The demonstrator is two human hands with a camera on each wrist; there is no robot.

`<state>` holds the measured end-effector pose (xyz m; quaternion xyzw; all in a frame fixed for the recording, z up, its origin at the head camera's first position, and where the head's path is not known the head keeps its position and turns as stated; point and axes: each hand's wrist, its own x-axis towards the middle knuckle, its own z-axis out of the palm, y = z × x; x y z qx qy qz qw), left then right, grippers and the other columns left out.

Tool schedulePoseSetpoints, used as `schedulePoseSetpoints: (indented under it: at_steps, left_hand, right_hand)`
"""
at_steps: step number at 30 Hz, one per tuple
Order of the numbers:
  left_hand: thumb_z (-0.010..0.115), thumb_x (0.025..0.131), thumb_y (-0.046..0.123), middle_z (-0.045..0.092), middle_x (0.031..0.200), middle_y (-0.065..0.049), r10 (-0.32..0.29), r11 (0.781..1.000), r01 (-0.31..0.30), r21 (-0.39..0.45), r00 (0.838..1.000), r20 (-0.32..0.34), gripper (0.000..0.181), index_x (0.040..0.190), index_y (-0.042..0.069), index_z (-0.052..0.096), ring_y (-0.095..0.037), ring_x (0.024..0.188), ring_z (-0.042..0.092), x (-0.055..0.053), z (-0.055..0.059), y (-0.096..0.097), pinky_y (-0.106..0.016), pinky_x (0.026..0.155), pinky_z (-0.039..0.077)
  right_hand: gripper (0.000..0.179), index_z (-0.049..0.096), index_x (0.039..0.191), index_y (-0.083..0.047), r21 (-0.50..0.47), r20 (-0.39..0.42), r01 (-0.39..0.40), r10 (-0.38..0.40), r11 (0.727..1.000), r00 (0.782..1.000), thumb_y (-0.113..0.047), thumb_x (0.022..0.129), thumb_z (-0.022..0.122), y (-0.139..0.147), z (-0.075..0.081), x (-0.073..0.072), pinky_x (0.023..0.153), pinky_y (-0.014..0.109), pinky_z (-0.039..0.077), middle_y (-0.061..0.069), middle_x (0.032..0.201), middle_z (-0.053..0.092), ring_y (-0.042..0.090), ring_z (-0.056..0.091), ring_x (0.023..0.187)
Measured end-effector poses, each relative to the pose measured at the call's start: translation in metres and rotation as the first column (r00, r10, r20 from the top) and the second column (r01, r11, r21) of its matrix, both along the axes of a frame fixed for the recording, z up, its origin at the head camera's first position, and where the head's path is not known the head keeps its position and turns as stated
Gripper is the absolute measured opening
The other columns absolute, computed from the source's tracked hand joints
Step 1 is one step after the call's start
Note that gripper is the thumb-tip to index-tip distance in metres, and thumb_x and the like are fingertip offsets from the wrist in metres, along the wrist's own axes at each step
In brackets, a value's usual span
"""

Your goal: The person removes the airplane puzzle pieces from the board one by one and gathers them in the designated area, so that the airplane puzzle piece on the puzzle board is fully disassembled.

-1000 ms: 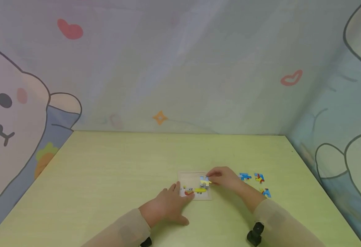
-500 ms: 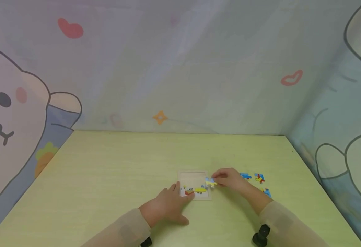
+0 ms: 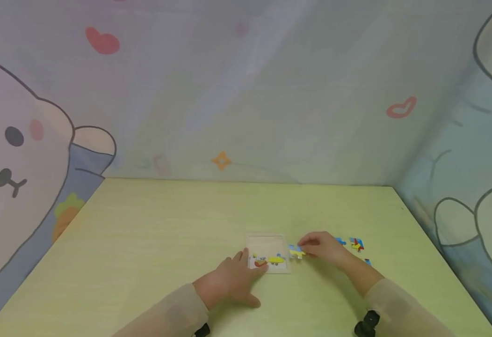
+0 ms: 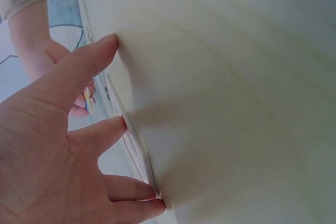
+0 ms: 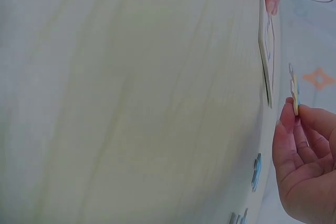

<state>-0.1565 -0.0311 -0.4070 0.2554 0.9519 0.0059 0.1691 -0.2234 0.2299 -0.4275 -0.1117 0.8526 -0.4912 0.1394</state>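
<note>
A square wooden puzzle tray (image 3: 267,237) lies on the table, with pieces showing a yellow shape and a red shape along its near side. My left hand (image 3: 234,279) rests at the tray's near left corner, fingers spread and straight, fingertips on its edge. In the left wrist view those fingers (image 4: 105,135) touch the frame. Just right of the tray, my right hand (image 3: 322,248) pinches a blue and yellow puzzle piece (image 3: 296,252) between thumb and fingers. The right wrist view shows this puzzle piece (image 5: 295,93) edge-on, raised above the tabletop.
Loose puzzle pieces lie right of my right hand: a blue, red and yellow piece (image 3: 357,244), a blue piece (image 3: 340,241) and another piece (image 3: 368,262), the latter two partly hidden by my arm. A cartoon-printed curtain (image 3: 250,93) stands behind the pale table (image 3: 178,220).
My right hand has drawn the puzzle piece rightward, from over the tray to beside it. The left hand stays at the tray; the head view has shifted slightly.
</note>
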Motion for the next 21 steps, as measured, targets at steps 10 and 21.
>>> schedulePoseSetpoints:
  at_steps: [10, 21]
  left_hand:
    - [0.066, 0.072, 0.063, 0.024, 0.148, -0.024, -0.002, 0.999, 0.002, -0.034, 1.0, -0.003, 0.083, 0.143, 0.038, 0.035, -0.037, 0.134, 0.026, -0.002, -0.004, 0.001, -0.05, 0.1, 0.032]
    - [0.066, 0.072, 0.063, 0.025, 0.147, -0.024, -0.008, 0.999, 0.007, -0.046, 1.0, -0.022, 0.082, 0.143, 0.037, 0.036, -0.037, 0.133, 0.028, -0.001, -0.001, 0.002, -0.05, 0.098, 0.034]
  right_hand:
    - [0.018, 0.065, 0.1, 0.004, -0.009, -0.001, -0.009, 0.009, 1.0, 1.0, -0.009, 0.089, 0.062, 0.018, -0.001, 0.009, 0.075, 0.033, 0.051, 0.008, 0.096, 0.066, 0.017, 0.059, 0.083]
    - [0.018, 0.064, 0.101, 0.004, -0.011, -0.01, 0.004, -0.004, 1.0, 1.0, -0.009, 0.089, 0.061, 0.037, -0.002, 0.013, 0.074, 0.032, 0.051, 0.009, 0.097, 0.065, 0.018, 0.059, 0.084]
